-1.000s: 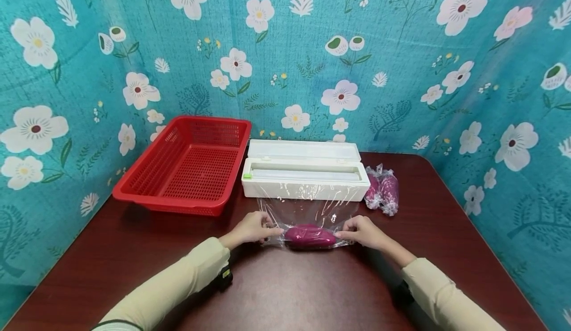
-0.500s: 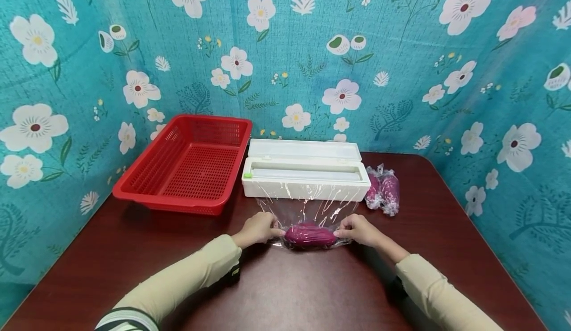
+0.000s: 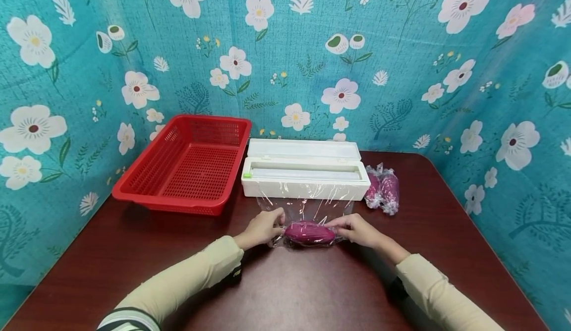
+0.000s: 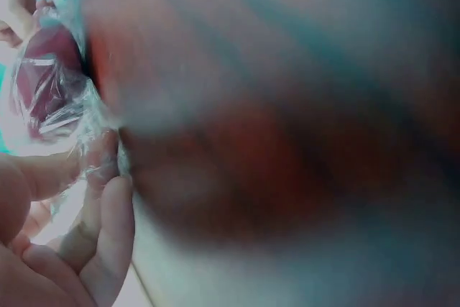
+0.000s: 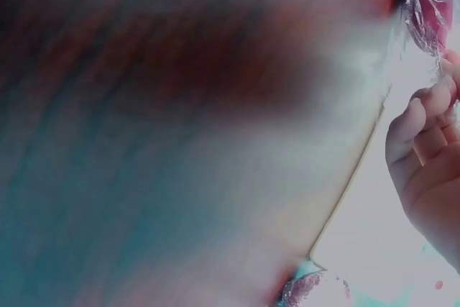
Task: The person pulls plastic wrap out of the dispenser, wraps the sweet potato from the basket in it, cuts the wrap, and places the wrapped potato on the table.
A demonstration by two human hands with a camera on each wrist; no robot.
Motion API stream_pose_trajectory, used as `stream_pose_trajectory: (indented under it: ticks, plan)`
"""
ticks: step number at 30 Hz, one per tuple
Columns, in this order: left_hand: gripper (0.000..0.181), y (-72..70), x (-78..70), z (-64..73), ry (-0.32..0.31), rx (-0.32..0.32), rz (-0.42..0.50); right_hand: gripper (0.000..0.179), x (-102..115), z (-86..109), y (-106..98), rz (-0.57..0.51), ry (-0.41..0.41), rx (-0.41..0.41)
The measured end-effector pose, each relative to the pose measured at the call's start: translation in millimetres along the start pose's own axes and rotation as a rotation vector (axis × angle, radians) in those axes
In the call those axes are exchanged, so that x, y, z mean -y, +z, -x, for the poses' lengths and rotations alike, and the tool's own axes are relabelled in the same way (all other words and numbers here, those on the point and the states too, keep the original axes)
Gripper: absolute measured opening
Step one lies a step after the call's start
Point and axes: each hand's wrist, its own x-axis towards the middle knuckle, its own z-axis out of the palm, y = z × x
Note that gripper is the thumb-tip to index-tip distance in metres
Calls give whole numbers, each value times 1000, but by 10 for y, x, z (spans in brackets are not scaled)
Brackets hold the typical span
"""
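Observation:
A smooth, elongated magenta vegetable [image 3: 309, 233] lies on the table, wrapped in clear cling film [image 3: 292, 211]. That film runs back in a sheet to a white dispenser box [image 3: 308, 190] with its lid up. At the vegetable's left end my left hand [image 3: 262, 228] pinches the film; the left wrist view shows the thumb and fingers [image 4: 115, 210] on gathered film. My right hand [image 3: 359, 231] holds the film at the other end, index finger reaching along the vegetable. Only part of that hand shows in the right wrist view, beside crumpled film [image 5: 430, 23].
A red plastic basket [image 3: 178, 203] stands at the back left, close to the dispenser. Right of the dispenser lie two film-wrapped magenta pieces [image 3: 389, 192]. A floral teal cloth [image 3: 294, 93] hangs behind the dark red table [image 3: 303, 286].
My left hand has shifted slightly right, towards the vegetable. The right index finger has moved inward over its right end. The film is drawn in closer at both ends.

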Motion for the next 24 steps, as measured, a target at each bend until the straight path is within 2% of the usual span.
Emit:
stream_pose_trajectory:
  ticks: [2, 5, 8, 11, 15, 18, 21, 24]
  plan:
    - [18, 15, -14, 7, 42, -7, 4, 21, -88, 5, 24, 14, -35, 4]
    - [16, 25, -24, 16, 75, -2, -14, 22, -71, 2, 36, 70, -72, -2]
    - [14, 14, -27, 13, 73, 13, -42, 22, -33, -16, 35, 177, -91, -7]
    - [13, -8, -28, 8, 66, 26, -67, 37, -8, -36, 35, 275, -74, -7]
    - [10, -45, -26, 1, 107, 33, -125, 46, -1, -59, 47, 366, -83, -15]
    - [5, -70, -21, 15, 151, 40, -164, 41, -12, -73, 59, 351, -107, -7]
    - [5, -96, -8, 40, 180, 35, -159, 36, -21, -79, 64, 289, -102, 14]
    - [5, -117, 26, 67, 161, 5, -111, 36, -16, -72, 56, 227, -50, 40]
